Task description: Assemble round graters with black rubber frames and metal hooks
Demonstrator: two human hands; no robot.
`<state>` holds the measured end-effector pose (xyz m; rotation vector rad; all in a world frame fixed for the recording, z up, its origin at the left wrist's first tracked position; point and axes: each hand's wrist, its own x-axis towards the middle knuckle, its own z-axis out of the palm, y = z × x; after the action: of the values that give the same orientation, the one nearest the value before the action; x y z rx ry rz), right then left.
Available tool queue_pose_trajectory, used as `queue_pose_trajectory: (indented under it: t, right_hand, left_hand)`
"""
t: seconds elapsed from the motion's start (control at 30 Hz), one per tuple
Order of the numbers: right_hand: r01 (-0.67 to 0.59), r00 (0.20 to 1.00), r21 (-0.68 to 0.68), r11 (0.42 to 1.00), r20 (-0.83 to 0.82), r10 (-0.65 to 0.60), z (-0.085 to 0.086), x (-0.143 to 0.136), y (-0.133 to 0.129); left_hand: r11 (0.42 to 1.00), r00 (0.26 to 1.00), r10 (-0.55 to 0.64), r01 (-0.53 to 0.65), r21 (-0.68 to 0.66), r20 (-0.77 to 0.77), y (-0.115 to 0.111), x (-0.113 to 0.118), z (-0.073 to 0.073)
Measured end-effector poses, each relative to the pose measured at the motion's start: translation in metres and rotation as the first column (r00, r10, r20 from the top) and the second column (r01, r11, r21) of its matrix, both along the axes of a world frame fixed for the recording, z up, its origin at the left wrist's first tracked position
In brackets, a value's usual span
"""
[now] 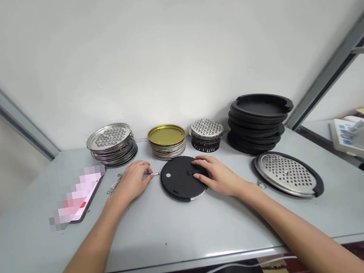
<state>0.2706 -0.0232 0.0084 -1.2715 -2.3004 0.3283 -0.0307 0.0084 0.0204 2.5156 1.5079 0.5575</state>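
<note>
A round black disc (181, 185) with a pale dot, slots and a silvery edge lies flat on the table in front of me. My right hand (218, 174) rests on its right side, thumb and fingers apart on the top. To the left, my left hand (136, 180) is closed in a pinch. A thin metal wire clip (155, 174) sticks out from its fingertips, its end at the disc's left edge. More wire clips (116, 184) lie beside and partly behind that hand. Its lower fingers are hidden.
Along the wall stand stacks of grater plates (111, 139), gold-topped lids (167, 135), spiked metal discs (206, 128) and black rings (257, 107). A black-rimmed grater (289, 174) lies at right near a small wire piece (261, 184). A phone (85, 194) lies left.
</note>
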Motion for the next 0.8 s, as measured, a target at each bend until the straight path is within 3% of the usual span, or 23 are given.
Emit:
queue_pose_trajectory:
  t: [0.1,0.2,0.33,0.47,0.57,0.7,0.8]
  right_hand:
    - [0.007,1.000,0.015,1.000,-0.016,-0.007,0.000,0.000,0.000]
    - [0.013,0.997,0.069,0.998,-0.081,-0.007,0.003,0.000,-0.001]
    - [-0.010,0.982,0.125,0.992,-0.185,0.033,0.009,-0.005,-0.006]
    - [-0.080,0.963,0.136,0.987,-0.244,0.112,0.010,-0.012,-0.013]
    - [-0.169,0.941,0.196,0.966,-0.259,0.217,0.010,-0.015,-0.016]
    - [-0.239,0.911,0.253,0.938,-0.276,0.306,0.012,-0.017,-0.018]
    - [-0.183,0.917,0.251,0.951,-0.305,0.257,0.012,-0.018,-0.018]
  left_hand:
    - [0.995,0.994,0.078,-0.082,0.061,0.078,-0.003,0.003,0.008]
    - [0.982,0.961,0.096,-0.135,0.136,0.260,-0.010,0.010,0.016]
    - [0.998,0.886,0.016,-0.039,0.039,0.464,-0.023,0.030,0.021]
    - [0.992,0.854,-0.122,0.110,0.054,0.506,-0.036,0.051,0.015]
    - [0.969,0.830,-0.245,0.190,0.159,0.501,-0.042,0.060,0.008]
    - [0.949,0.828,-0.291,0.188,0.252,0.480,-0.046,0.063,0.005]
    - [0.954,0.820,-0.281,0.181,0.241,0.498,-0.046,0.063,0.007]
